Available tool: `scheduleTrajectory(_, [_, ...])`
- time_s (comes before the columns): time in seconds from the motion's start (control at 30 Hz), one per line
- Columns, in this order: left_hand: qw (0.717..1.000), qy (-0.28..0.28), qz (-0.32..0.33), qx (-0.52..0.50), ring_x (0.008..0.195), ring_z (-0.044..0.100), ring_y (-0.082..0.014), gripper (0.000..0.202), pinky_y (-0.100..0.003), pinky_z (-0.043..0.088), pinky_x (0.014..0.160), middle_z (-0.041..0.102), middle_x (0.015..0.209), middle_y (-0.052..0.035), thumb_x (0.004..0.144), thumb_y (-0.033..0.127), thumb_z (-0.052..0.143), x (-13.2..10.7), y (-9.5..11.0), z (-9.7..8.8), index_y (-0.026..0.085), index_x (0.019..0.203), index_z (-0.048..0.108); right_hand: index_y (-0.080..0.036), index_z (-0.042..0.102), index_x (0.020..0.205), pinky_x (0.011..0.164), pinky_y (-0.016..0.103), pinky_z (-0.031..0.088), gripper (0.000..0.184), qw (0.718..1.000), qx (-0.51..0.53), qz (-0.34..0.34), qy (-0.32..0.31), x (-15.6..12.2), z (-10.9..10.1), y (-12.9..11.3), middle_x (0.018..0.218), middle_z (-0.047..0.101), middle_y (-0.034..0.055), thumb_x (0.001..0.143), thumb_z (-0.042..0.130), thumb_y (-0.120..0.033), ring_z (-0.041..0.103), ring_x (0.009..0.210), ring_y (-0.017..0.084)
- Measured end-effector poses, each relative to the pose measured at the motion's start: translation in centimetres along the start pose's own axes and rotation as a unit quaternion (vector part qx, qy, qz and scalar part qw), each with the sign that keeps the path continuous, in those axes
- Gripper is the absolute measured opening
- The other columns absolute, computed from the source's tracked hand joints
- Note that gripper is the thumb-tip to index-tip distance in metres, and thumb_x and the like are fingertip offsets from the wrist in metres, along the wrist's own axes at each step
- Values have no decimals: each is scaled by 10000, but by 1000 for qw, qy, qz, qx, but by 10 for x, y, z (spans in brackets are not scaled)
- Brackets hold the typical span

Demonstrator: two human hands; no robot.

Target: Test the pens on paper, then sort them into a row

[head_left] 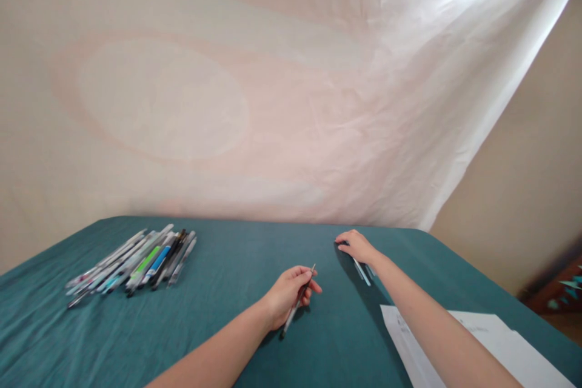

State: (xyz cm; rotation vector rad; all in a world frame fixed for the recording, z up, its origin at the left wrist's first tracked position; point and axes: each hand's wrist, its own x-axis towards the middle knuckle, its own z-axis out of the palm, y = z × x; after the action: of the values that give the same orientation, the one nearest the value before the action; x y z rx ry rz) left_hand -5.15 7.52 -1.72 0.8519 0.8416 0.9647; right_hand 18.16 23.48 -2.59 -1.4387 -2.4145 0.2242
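The left hand (286, 297) is closed on a pen (290, 319), tilted just above the table (218, 339); it looks light, stiff and smooth, best pinched mid-barrel. The right hand (359, 247) lies over other pens (362, 271) farther back, grip impossible to tell.

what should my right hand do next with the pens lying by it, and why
Probably close the right hand around one of the loose pens beside its wrist. It rests low on the green cloth and seems to grip nothing, while the left hand already holds a pen, so a pick-up there looks like the nearest step.
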Motion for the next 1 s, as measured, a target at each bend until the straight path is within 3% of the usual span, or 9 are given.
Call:
scheduleTrajectory(0.2, [999,4,7,-37,472,454,-54,162,-157,317,443,602,666,-32,823,277,453,0,-2,0,142,905,485,-199,648,963,887,332,346,260,999,13,4,40,-4,-6,-14,1021,629,70,718,577,-251,511,987,215])
scheduleTrajectory(0.3, [996,8,24,-82,487,488,-61,141,-169,357,479,600,668,-29,842,258,425,1,-3,0,145,911,474,-180,608,1011,875,325,360,284,997,32,-4,67,-12,-8,-40,1055,599,89,770,521,-303,517,985,203])
scheduleTrajectory(0.37, [993,12,46,-112,538,534,-76,131,-185,391,529,612,705,-42,846,246,420,1,-3,0,145,914,469,-185,589,1000,786,286,416,280,996,64,-17,66,-23,-5,-64,994,616,72,815,450,-341,569,867,165])
scheduleTrajectory(0.5, [982,46,107,-148,698,600,-125,115,-238,436,661,632,817,-78,841,242,441,4,-2,-1,150,907,462,-163,557,800,471,229,425,342,954,289,-1,-75,-54,6,-111,698,619,36,847,353,-434,579,553,135])
scheduleTrajectory(0.63, [970,81,161,-164,787,602,-146,92,-276,441,727,630,875,-87,831,236,469,8,-2,-6,157,875,454,-158,527,775,423,203,387,389,913,386,7,-129,-78,16,-139,663,604,26,861,304,-465,545,501,112])
scheduleTrajectory(0.77, [968,88,170,-161,865,592,-169,124,-265,446,681,618,961,-102,812,262,506,9,-3,-9,162,866,456,-170,501,774,472,201,389,341,908,397,-32,-132,-86,19,-147,606,583,-2,867,325,-448,511,491,95])
scheduleTrajectory(1.0, [971,70,166,-156,882,587,-186,307,-305,457,709,598,1038,-129,813,345,495,9,-2,-11,173,1067,482,-177,498,765,465,198,371,363,910,404,-22,-88,-87,29,-141,519,507,-32,879,286,-449,460,447,89])
